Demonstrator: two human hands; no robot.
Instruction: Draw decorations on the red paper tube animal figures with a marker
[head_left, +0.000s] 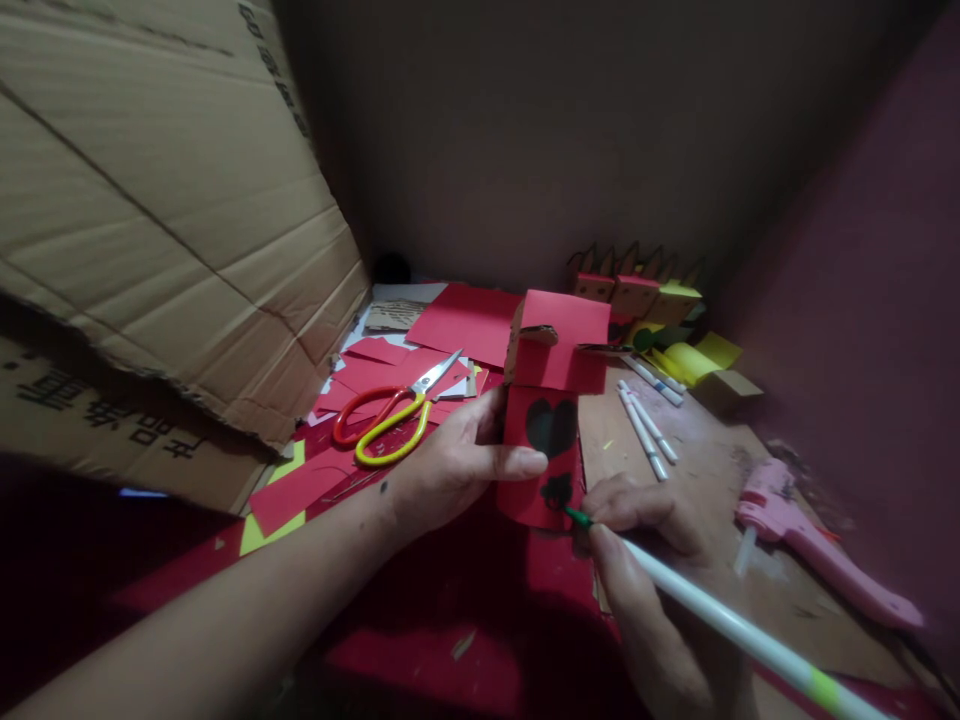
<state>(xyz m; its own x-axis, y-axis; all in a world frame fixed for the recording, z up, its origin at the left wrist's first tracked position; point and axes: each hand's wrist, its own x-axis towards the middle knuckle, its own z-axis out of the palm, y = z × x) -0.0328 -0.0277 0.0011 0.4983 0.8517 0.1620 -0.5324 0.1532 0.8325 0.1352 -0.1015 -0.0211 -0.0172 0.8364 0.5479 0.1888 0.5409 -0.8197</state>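
My left hand [469, 455] grips a red paper-covered cardboard figure [566, 340] from its left side, with the thumb across its lower part. A dark heart and, below it, a smaller dark flower-like shape mark the lower part. Cardboard pieces stick out of slots in the upper part. In my right hand [645, 540] is a white marker [720, 605] with a green tip, pinched between thumb and fingers. The green tip is at the lower right edge of the small dark shape.
Scissors [397, 420] with red and yellow handles lie on red paper pieces at left. White markers [643, 428], a pink glue gun [817, 545] and yellow paper [697, 360] are at right. Large cardboard [180, 220] stands left; small cardboard figures [637, 292] sit behind.
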